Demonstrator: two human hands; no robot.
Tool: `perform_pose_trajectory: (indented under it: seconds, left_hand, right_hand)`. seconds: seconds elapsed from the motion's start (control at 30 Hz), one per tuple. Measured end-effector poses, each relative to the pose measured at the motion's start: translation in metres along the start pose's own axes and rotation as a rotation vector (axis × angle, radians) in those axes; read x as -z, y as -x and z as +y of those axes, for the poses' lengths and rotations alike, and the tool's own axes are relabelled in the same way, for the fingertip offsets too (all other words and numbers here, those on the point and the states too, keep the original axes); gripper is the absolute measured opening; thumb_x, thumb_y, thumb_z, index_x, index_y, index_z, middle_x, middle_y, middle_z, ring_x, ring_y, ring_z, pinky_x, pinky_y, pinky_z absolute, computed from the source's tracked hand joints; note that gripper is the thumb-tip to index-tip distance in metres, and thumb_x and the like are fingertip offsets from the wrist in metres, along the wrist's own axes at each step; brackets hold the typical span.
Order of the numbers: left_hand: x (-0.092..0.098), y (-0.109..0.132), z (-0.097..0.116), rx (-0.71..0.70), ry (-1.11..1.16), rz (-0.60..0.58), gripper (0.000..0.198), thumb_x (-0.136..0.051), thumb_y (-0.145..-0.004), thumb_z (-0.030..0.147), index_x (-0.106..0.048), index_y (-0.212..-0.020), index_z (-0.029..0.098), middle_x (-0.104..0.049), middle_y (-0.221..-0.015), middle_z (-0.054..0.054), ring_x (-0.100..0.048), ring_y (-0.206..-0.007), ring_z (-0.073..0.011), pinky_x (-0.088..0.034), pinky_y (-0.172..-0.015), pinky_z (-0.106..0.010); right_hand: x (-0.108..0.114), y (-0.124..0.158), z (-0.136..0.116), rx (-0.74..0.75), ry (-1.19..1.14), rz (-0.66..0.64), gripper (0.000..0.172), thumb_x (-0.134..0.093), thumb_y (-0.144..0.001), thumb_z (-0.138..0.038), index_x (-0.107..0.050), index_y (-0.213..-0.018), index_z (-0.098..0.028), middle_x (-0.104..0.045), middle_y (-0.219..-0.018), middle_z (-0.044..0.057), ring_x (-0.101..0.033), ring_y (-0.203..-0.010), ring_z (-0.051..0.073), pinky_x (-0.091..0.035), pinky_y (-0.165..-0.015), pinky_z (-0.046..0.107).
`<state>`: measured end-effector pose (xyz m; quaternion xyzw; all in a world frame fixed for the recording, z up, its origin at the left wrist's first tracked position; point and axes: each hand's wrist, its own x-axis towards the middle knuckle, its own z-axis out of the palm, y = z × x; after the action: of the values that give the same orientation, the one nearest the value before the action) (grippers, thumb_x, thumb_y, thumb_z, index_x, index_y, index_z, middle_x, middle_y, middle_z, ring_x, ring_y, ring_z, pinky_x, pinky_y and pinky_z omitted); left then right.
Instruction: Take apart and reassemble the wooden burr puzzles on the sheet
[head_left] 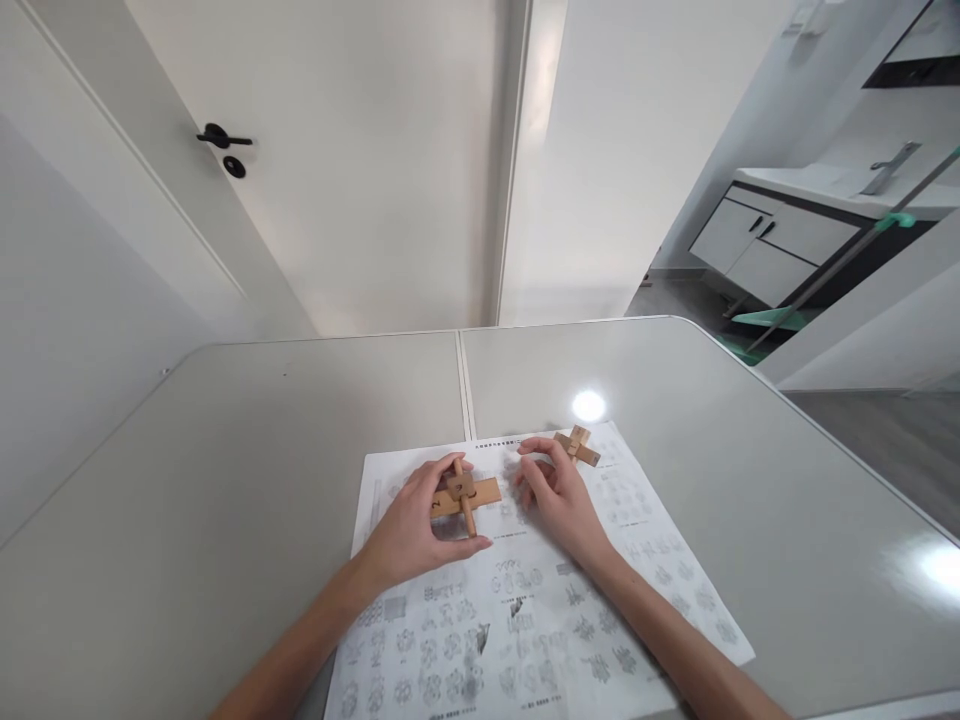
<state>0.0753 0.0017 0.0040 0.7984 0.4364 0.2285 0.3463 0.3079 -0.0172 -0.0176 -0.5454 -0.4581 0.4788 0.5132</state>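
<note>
My left hand (411,530) curls around a wooden cross-shaped puzzle piece assembly (466,493), thumb below and fingers above it, on a printed instruction sheet (525,610). My right hand (556,495) rests on the sheet just right of it, fingers bent and slightly apart, holding nothing that I can see. A second small wooden cross assembly (577,446) lies on the sheet's far edge, just beyond my right fingertips.
The sheet lies on a grey table (225,480) with a seam down its middle. A white door with a black handle (223,139) stands behind. A cabinet and a green mop (765,320) are at the far right.
</note>
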Motion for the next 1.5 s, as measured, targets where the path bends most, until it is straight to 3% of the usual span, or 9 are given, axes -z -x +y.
perform_pose_trajectory:
  seconds: [0.1, 0.23, 0.33, 0.8, 1.07, 1.23, 1.5]
  left_hand:
    - [-0.001, 0.0, -0.001, 0.004, -0.005, -0.006, 0.088, -0.087, -0.078, 0.042, -0.035, -0.149, 0.037, -0.058, -0.142, -0.009, -0.056, -0.134, -0.0325, -0.047, -0.113, -0.058]
    - [-0.002, 0.0, -0.003, -0.01, -0.001, -0.004, 0.09, -0.087, -0.077, 0.043, -0.035, -0.15, 0.037, -0.057, -0.143, -0.009, -0.055, -0.134, -0.0324, -0.047, -0.112, -0.056]
    - [-0.001, 0.0, -0.003, 0.008, -0.001, -0.012, 0.09, -0.086, -0.077, 0.049, -0.036, -0.15, 0.036, -0.057, -0.144, -0.009, -0.054, -0.136, -0.033, -0.046, -0.113, -0.055]
    - [-0.002, 0.001, -0.001, 0.036, -0.037, -0.034, 0.103, -0.089, -0.073, 0.052, -0.029, -0.155, 0.038, -0.055, -0.147, -0.008, -0.053, -0.136, -0.0335, -0.044, -0.113, -0.055]
    - [-0.001, -0.001, 0.003, -0.03, -0.058, 0.033, 0.082, -0.091, -0.069, 0.044, -0.047, -0.137, 0.032, -0.064, -0.133, -0.007, -0.059, -0.125, -0.0313, -0.049, -0.107, -0.049]
    - [0.001, 0.0, 0.006, -0.036, -0.057, 0.056, 0.081, -0.092, -0.066, 0.039, -0.049, -0.134, 0.032, -0.066, -0.131, -0.006, -0.06, -0.122, -0.0308, -0.05, -0.105, -0.049]
    - [0.0, 0.0, 0.004, -0.04, -0.07, 0.054, 0.083, -0.093, -0.065, 0.048, -0.05, -0.134, 0.033, -0.066, -0.131, -0.005, -0.059, -0.123, -0.0309, -0.048, -0.106, -0.049]
  right_hand:
    - [-0.003, 0.003, 0.001, 0.077, 0.1, -0.078, 0.031, -0.054, -0.102, -0.054, -0.058, -0.111, -0.024, -0.063, -0.079, 0.002, -0.056, -0.064, 0.018, -0.046, -0.058, 0.031]
    - [-0.005, 0.007, 0.0, 0.256, 0.236, -0.204, 0.027, -0.054, -0.103, -0.047, -0.065, -0.112, -0.025, -0.068, -0.1, 0.008, -0.061, -0.078, 0.021, -0.047, -0.063, 0.033]
    - [-0.005, 0.008, 0.001, 0.299, 0.294, -0.271, 0.026, -0.056, -0.103, -0.045, -0.067, -0.116, -0.025, -0.068, -0.095, 0.006, -0.058, -0.072, 0.019, -0.046, -0.062, 0.032]
    - [-0.001, 0.006, 0.002, 0.18, 0.215, -0.348, 0.031, -0.058, -0.101, -0.047, -0.067, -0.117, -0.021, -0.064, -0.082, 0.002, -0.056, -0.071, 0.018, -0.046, -0.064, 0.032]
    - [-0.004, 0.007, 0.002, 0.066, 0.026, -0.403, 0.032, -0.061, -0.099, -0.051, -0.063, -0.116, -0.023, -0.055, -0.078, -0.002, -0.05, -0.069, 0.017, -0.041, -0.063, 0.031]
    - [-0.006, 0.01, -0.003, 0.02, -0.035, -0.398, 0.036, -0.065, -0.096, -0.054, -0.063, -0.114, -0.023, -0.054, -0.077, -0.002, -0.047, -0.066, 0.016, -0.038, -0.06, 0.03]
    - [-0.004, 0.01, -0.003, 0.048, -0.016, -0.386, 0.033, -0.065, -0.098, -0.053, -0.065, -0.114, -0.024, -0.056, -0.08, -0.001, -0.051, -0.071, 0.016, -0.043, -0.065, 0.031]
